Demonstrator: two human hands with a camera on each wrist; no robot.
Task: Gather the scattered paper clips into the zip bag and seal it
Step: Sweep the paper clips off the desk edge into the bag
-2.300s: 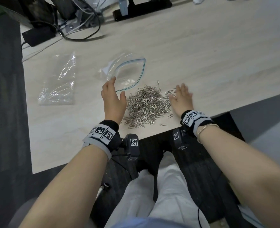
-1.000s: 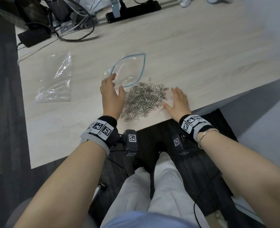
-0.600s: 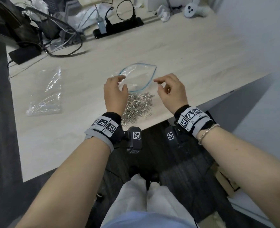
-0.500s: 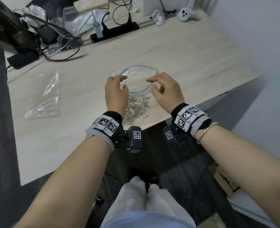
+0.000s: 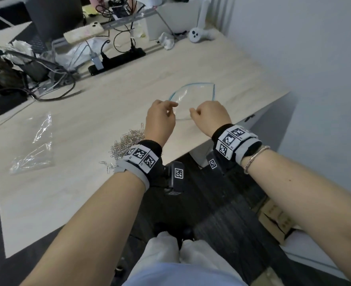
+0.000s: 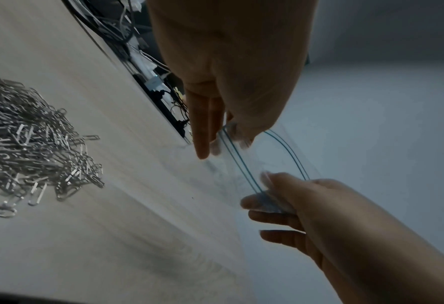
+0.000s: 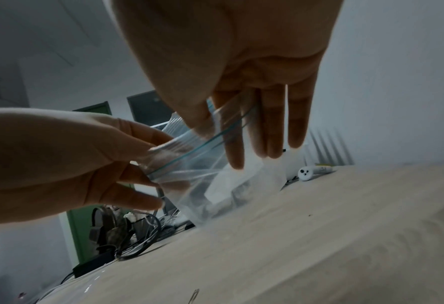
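The clear zip bag [image 5: 193, 96] with a blue seal line lies right of the table's middle, its mouth gaping toward me. My left hand [image 5: 173, 109] pinches the mouth's near-left rim between thumb and fingers. My right hand [image 5: 194, 113] pinches the near-right rim. In the left wrist view the zip bag [image 6: 257, 164] stretches between the left hand [image 6: 224, 139] and the right hand [image 6: 262, 195]. The right wrist view shows the zip bag [image 7: 215, 176] lifted a little off the wood. A pile of silver paper clips [image 5: 127, 141] lies left of my left wrist, near the table edge.
A second crumpled plastic bag [image 5: 34, 149] lies at the left. A black power strip [image 5: 116, 60], tangled cables [image 5: 57, 79] and a white controller [image 5: 197, 35] crowd the back. The table's front edge [image 5: 191, 153] runs just under my wrists. A cardboard box [image 5: 273, 219] sits on the floor.
Both hands left the clip pile, where they lay flat on either side of it, rose, and took hold of the bag's rim. The view has swung right, so the pile now sits left.
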